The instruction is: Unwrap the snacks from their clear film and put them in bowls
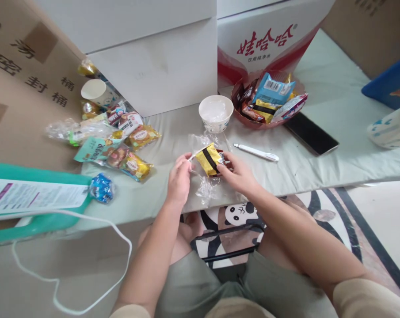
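In front of me, near the table's front edge, is a yellow snack packet with a black band (pixel 208 159). My right hand (pixel 235 172) grips its right side, along with something small and dark partly hidden by the fingers. With thumb and fingers pinched, my left hand (pixel 180 176) holds the edge of a clear plastic wrapper (pixel 206 189) that spreads around and under the packet. Just behind stands a white paper cup (pixel 216 115) with clear plastic inside. A white pen-like cutter (pixel 256 152) lies to the right of my right hand.
At the back right, a reddish bowl (pixel 264 125) holds several packaged snacks, beside a black phone (pixel 312 133). Snack packets (pixel 130 137) are piled at left near a tipped paper cup (pixel 95 92). Boxes (pixel 160 70) line the back; another cup (pixel 392 128) lies far right.
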Demonstrator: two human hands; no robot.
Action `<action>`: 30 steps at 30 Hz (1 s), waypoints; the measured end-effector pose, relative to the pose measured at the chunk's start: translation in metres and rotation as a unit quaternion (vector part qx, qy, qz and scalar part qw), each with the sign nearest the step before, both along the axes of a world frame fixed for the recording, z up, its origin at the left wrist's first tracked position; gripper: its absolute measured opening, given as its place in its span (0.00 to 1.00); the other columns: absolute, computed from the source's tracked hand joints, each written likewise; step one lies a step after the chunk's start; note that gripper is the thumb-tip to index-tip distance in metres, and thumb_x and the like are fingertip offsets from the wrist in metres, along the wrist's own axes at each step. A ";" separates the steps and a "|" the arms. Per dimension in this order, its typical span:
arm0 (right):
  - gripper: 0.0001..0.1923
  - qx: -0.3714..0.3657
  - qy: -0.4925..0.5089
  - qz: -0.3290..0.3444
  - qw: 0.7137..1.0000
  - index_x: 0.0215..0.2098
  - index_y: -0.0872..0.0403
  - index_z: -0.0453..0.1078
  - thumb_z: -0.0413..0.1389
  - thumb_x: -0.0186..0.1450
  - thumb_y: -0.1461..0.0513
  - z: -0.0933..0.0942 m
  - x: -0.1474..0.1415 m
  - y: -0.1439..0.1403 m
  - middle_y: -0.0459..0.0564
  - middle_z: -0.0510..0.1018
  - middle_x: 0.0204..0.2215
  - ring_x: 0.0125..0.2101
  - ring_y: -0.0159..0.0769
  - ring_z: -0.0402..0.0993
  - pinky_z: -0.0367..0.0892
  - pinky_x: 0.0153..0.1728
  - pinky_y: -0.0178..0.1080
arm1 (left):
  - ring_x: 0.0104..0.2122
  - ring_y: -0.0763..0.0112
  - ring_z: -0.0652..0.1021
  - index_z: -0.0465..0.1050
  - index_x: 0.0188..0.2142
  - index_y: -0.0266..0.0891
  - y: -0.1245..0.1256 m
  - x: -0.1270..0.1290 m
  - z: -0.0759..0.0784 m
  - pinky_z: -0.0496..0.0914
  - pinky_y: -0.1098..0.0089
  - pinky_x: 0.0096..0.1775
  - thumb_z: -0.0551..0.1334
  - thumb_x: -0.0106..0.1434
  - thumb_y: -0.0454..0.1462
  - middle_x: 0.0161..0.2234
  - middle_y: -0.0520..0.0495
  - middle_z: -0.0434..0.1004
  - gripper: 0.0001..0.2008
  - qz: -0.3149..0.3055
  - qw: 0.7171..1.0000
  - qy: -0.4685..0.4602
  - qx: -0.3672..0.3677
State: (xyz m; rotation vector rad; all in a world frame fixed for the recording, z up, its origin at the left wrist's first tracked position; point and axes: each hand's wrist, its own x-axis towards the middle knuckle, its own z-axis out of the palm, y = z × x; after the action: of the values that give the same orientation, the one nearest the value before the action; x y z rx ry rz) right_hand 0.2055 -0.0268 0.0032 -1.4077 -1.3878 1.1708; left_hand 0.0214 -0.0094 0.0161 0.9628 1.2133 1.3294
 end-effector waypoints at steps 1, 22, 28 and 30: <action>0.25 -0.010 0.030 0.011 0.999 0.62 0.51 0.67 0.53 0.67 0.55 -0.002 0.001 0.001 0.55 0.80 0.51 0.40 0.40 0.80 0.78 0.44 0.47 | 0.43 0.68 0.78 0.67 0.23 0.39 0.002 -0.002 0.003 0.73 0.68 0.45 0.67 0.58 0.41 0.45 0.45 0.78 0.13 0.014 0.998 -0.061 -0.012; 0.19 0.154 -0.119 -0.230 0.954 0.53 0.51 0.71 0.53 0.69 0.52 0.062 0.088 0.067 0.54 0.81 0.42 0.43 0.44 0.81 0.77 0.40 0.46 | 0.32 0.71 0.82 0.59 0.27 0.42 0.029 -0.017 0.010 0.76 0.69 0.39 0.62 0.56 0.40 0.26 0.53 0.76 0.10 0.156 0.945 -0.245 -0.152; 0.28 0.211 -0.258 -0.311 0.890 0.62 0.57 0.68 0.59 0.64 0.62 0.137 0.097 0.072 0.63 0.73 0.59 0.56 0.52 0.74 0.69 0.56 0.56 | 0.36 0.66 0.83 0.68 0.28 0.40 0.028 -0.012 0.017 0.78 0.62 0.41 0.61 0.58 0.39 0.29 0.50 0.80 0.06 0.077 0.941 -0.286 -0.163; 0.18 0.276 -0.226 -0.251 0.900 0.54 0.53 0.71 0.54 0.66 0.61 0.127 0.076 0.045 0.58 0.78 0.51 0.50 0.46 0.78 0.74 0.49 0.50 | 0.41 0.61 0.84 0.72 0.29 0.40 0.026 -0.015 0.021 0.79 0.57 0.43 0.61 0.59 0.40 0.31 0.48 0.81 0.06 0.012 0.942 -0.290 -0.168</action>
State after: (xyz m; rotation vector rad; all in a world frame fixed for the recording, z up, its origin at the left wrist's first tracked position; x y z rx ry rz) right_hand 0.2818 0.0183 0.1306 -1.5209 -1.3852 0.0900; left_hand 0.0061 0.0163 0.0375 0.2751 0.9446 1.2489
